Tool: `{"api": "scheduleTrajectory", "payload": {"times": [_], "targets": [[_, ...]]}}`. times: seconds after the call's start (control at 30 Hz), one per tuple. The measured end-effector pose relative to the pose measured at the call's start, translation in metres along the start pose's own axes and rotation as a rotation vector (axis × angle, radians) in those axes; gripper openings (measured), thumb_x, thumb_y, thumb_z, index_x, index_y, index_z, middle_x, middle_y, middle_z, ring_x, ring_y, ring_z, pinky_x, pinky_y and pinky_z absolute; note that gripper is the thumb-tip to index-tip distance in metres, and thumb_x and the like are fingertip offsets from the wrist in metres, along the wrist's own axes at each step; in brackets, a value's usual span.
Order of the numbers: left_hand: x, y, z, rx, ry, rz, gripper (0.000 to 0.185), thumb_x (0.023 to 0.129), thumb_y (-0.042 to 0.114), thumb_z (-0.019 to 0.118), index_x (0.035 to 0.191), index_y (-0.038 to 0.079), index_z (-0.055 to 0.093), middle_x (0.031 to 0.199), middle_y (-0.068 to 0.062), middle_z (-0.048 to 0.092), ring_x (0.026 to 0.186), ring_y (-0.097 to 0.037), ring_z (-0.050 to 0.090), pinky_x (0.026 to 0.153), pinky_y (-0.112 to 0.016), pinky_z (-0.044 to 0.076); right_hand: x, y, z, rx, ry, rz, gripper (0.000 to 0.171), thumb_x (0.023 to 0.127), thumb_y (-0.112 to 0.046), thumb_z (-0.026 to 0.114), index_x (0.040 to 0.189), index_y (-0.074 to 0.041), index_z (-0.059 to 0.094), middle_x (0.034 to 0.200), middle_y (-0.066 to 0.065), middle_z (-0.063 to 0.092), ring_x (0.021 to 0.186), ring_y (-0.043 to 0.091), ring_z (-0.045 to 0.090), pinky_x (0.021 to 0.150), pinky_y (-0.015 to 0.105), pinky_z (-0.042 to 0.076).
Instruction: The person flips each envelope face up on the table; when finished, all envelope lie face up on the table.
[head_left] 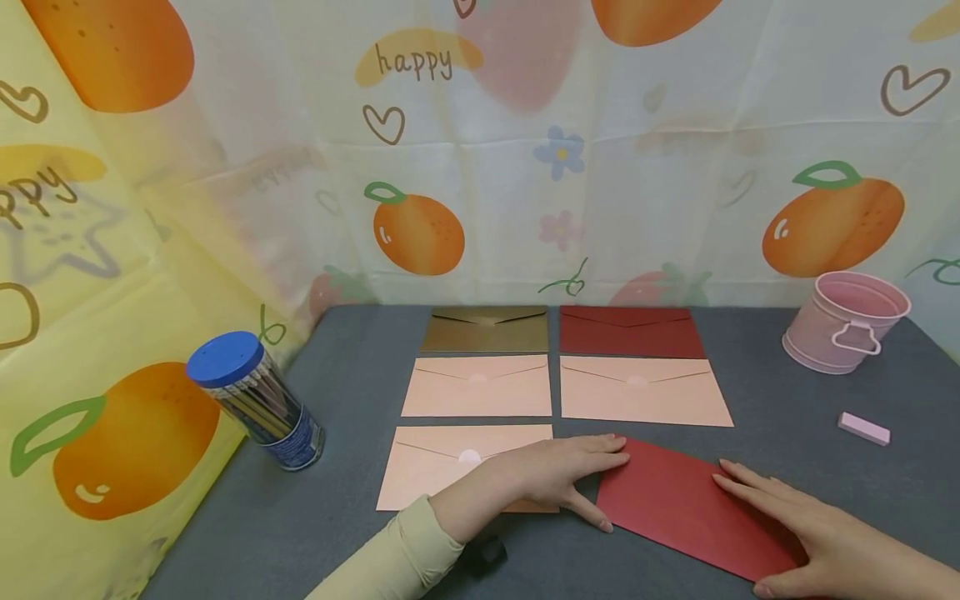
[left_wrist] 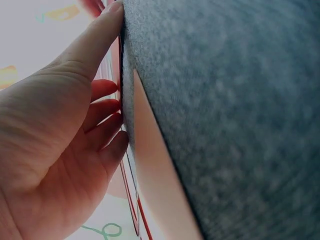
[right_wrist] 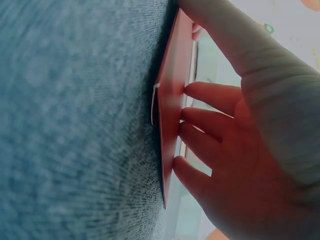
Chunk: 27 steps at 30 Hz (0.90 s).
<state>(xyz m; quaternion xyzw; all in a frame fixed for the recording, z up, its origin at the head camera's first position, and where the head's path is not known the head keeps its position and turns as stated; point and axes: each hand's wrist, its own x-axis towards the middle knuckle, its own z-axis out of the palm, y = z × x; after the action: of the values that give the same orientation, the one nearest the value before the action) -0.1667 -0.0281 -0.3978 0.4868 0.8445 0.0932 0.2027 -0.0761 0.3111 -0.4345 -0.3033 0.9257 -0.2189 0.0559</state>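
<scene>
A red envelope (head_left: 690, 508) lies at a slant low over the grey table, its plain side up. My left hand (head_left: 573, 467) holds its left end, fingertips at the far corner and thumb at the near one. At its right end, my right hand (head_left: 802, 533) grips across the long edges, thumb at the near side and fingers on the far side. In the right wrist view, the red envelope (right_wrist: 174, 95) stands slightly off the cloth, a folded edge showing underneath. A pale pink envelope (head_left: 427, 467) with a round white seal lies partly under my left forearm.
Two more pale pink envelopes (head_left: 480, 392) (head_left: 645, 396), a gold one (head_left: 483, 333) and a dark red one (head_left: 630, 333) form rows behind. A blue-lidded pencil jar (head_left: 258, 400) stands left. At right are a pink bucket (head_left: 840, 333) and a small pink block (head_left: 864, 428).
</scene>
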Motion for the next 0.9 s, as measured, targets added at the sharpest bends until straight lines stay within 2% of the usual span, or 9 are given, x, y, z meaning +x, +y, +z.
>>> {"api": "scheduleTrajectory", "payload": {"times": [0.33, 0.47, 0.63, 0.9], "targets": [[-0.0011, 0.0004, -0.0002, 0.009, 0.010, 0.010, 0.084, 0.085, 0.053, 0.068, 0.153, 0.019, 0.033, 0.161, 0.004, 0.019, 0.145, -0.003, 0.012, 0.110, -0.015, 0.020, 0.0026, -0.0011, -0.0019, -0.070, -0.015, 0.019, 0.097, 0.073, -0.063, 0.074, 0.153, -0.026, 0.033, 0.154, -0.006, 0.034, 0.124, -0.007, 0.033, 0.076, 0.025, 0.051], [-0.0012, 0.0010, 0.0004, 0.005, 0.010, 0.012, 0.084, 0.085, 0.053, 0.068, 0.153, 0.018, 0.033, 0.161, 0.004, 0.020, 0.145, -0.003, 0.012, 0.111, -0.015, 0.020, 0.0037, 0.0023, -0.0017, -0.007, -0.073, 0.038, 0.096, 0.075, -0.062, 0.072, 0.154, -0.026, 0.031, 0.154, 0.002, 0.035, 0.123, -0.008, 0.034, 0.075, 0.024, 0.051], [-0.0008, 0.0003, 0.0003, -0.001, 0.009, 0.021, 0.084, 0.085, 0.052, 0.069, 0.153, 0.016, 0.033, 0.160, 0.002, 0.021, 0.145, -0.005, 0.014, 0.110, -0.016, 0.022, 0.0063, 0.0029, -0.0022, 0.068, -0.137, 0.072, 0.095, 0.077, -0.060, 0.072, 0.155, -0.026, 0.029, 0.151, 0.018, 0.035, 0.123, -0.007, 0.034, 0.075, 0.023, 0.050], [-0.0011, 0.0010, -0.0007, 0.000, 0.013, 0.016, 0.082, 0.085, 0.052, 0.069, 0.152, 0.017, 0.036, 0.160, 0.003, 0.022, 0.145, -0.004, 0.013, 0.110, -0.016, 0.022, 0.0079, -0.0005, -0.0048, 0.046, -0.160, 0.112, 0.096, 0.076, -0.062, 0.071, 0.155, -0.029, 0.028, 0.150, 0.020, 0.036, 0.121, 0.001, 0.040, 0.074, 0.023, 0.050]]}}
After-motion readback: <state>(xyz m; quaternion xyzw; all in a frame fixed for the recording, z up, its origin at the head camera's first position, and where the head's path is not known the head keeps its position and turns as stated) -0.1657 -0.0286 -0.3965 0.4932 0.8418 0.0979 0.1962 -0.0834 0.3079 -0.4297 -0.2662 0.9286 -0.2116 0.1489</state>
